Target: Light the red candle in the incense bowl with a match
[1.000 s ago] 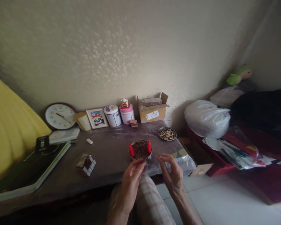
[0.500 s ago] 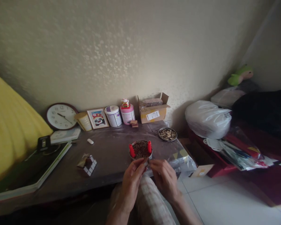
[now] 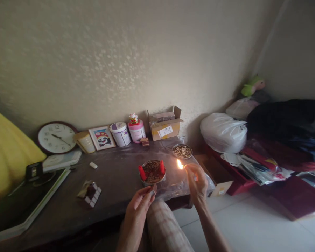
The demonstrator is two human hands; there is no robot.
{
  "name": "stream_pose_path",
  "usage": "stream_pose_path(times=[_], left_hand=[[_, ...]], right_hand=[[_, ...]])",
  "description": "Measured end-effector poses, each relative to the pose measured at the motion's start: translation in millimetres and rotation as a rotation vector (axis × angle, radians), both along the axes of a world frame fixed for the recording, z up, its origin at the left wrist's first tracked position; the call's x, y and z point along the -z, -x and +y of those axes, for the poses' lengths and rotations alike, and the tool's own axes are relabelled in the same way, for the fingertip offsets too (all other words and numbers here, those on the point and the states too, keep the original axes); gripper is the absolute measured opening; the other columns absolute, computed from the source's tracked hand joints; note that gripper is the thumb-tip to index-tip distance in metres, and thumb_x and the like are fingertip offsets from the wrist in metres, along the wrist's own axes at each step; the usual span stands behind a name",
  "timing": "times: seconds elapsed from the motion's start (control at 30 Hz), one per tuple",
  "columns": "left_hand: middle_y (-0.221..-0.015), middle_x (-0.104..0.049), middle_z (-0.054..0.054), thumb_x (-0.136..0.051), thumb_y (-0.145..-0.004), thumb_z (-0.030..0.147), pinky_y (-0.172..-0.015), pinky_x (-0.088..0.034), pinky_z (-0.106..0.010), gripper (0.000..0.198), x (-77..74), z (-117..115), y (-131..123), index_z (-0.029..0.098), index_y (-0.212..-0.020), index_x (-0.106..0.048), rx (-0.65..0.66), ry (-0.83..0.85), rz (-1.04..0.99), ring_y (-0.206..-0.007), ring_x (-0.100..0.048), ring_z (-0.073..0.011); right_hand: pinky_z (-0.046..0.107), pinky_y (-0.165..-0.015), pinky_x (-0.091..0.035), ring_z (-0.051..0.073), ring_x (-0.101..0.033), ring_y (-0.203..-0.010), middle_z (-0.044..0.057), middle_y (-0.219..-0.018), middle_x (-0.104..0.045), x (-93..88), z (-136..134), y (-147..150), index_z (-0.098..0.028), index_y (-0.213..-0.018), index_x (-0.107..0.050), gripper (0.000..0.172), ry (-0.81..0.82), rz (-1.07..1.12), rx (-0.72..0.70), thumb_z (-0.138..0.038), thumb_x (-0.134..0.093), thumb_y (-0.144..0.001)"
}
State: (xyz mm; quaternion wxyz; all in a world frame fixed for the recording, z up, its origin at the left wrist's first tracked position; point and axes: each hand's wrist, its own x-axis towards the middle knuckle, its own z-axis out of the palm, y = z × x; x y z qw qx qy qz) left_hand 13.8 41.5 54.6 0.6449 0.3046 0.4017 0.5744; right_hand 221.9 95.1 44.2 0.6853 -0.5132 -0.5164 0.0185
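A burning match (image 3: pixel 180 165) is pinched in my right hand (image 3: pixel 197 180), its flame pointing left over the table's right part. My left hand (image 3: pixel 140 204) grips a small matchbox (image 3: pixel 153 190) at the table's front edge. Just behind the matchbox sits a round tin (image 3: pixel 152 172) filled with dark brown grains. Two red candles stand in it, a left one (image 3: pixel 142 173) that leans and a right one (image 3: pixel 162 167); neither shows a flame. A round dish of matchsticks (image 3: pixel 182 151) lies behind my right hand.
Along the wall are a clock (image 3: pixel 57 137), a panda picture (image 3: pixel 102 137), two canisters and a cardboard box (image 3: pixel 166 129). A puzzle cube (image 3: pixel 92 195) and a white oval object (image 3: pixel 93 165) lie on the left. Bags and red boxes fill the right side.
The match now burns. My right hand has moved away from my left, to the right and up, and the matchbox now shows in my left hand. The view has shifted slightly.
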Motion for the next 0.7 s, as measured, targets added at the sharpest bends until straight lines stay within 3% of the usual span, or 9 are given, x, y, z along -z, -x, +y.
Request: stream_pose_path(times=[0.2, 0.4, 0.7], left_hand=[[-0.099, -0.079, -0.008, -0.084, -0.063, 0.039, -0.091, -0.048, -0.031, 0.035, 8.1, -7.8, 16.0, 0.018, -0.088, -0.073, -0.070, 0.086, -0.042, -0.094, -0.069, -0.0184], [-0.092, -0.080, -0.009, -0.087, -0.056, 0.040, -0.080, -0.054, -0.027, 0.041, 18.6, -12.1, 31.8, 0.016, -0.086, -0.076, -0.136, 0.119, -0.015, -0.084, -0.071, -0.0182], [-0.085, -0.081, -0.009, -0.091, -0.043, 0.043, -0.076, -0.056, -0.022, 0.048, 12.4, -17.4, 39.4, 0.016, -0.080, -0.078, -0.161, 0.193, -0.027, -0.081, -0.071, -0.0177]], right_hand=[[0.030, -0.070, -0.048, 0.019, -0.060, -0.079, 0.003, -0.085, -0.064, 1.5, 2.5, -4.6, -0.020, -0.075, -0.066, 0.018, 0.053, 0.111, 0.030, -0.035, -0.063, -0.084], [0.031, -0.072, -0.047, 0.018, -0.058, -0.077, 0.002, -0.082, -0.062, 1.3, 6.2, -1.7, -0.020, -0.076, -0.065, 0.017, 0.008, 0.128, -0.034, -0.034, -0.064, -0.085], [0.034, -0.074, -0.050, 0.018, -0.059, -0.077, 0.003, -0.080, -0.063, 3.6, 14.4, 11.5, -0.020, -0.077, -0.066, 0.020, 0.035, 0.173, -0.082, -0.039, -0.064, -0.084]])
